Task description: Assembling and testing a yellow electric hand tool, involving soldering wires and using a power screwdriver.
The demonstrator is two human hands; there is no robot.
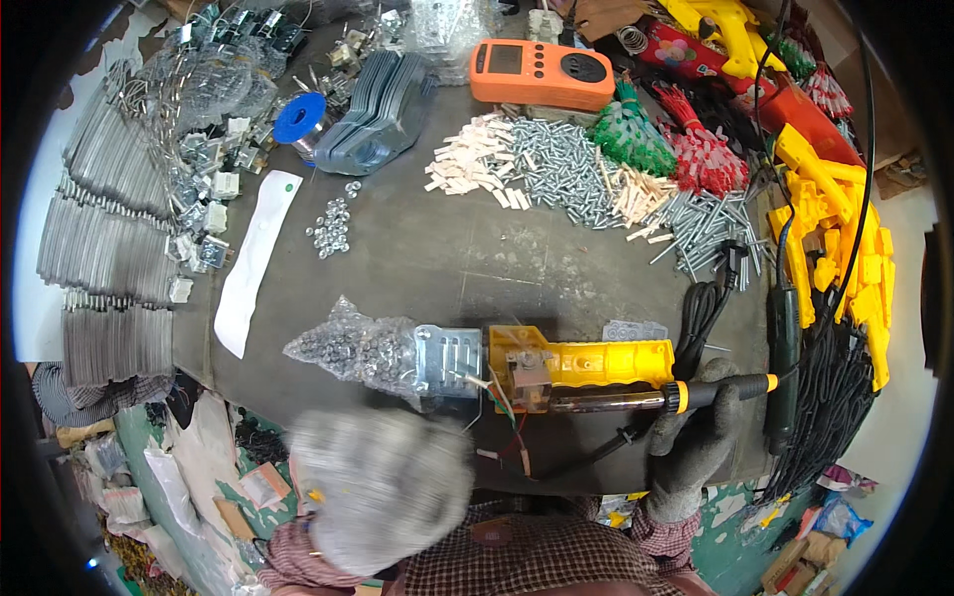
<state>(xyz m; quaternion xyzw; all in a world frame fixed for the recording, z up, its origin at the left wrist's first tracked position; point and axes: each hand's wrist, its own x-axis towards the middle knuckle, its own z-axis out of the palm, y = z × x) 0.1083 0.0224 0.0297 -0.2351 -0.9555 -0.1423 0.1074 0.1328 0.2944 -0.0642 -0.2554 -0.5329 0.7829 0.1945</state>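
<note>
- the yellow handle shell (611,364) is laid near the front edge of the grey table (397,258), with the metal bracket (449,363) at its left end.
- the soldering iron (621,401) is gripped by the gloved right hand (696,462), fingers closed around its dark handle; a steady, light hold seems best.
- the left hand (383,487) is blurred, so whether it is spread or pinching anything cannot be told.
- the hot barrel should be held off the shell, as plastic is easily marked.
- the thin wires (507,397) are best steadied away from the barrel, and the bubble-wrap bag (358,348) likewise shielded from heat.
</note>
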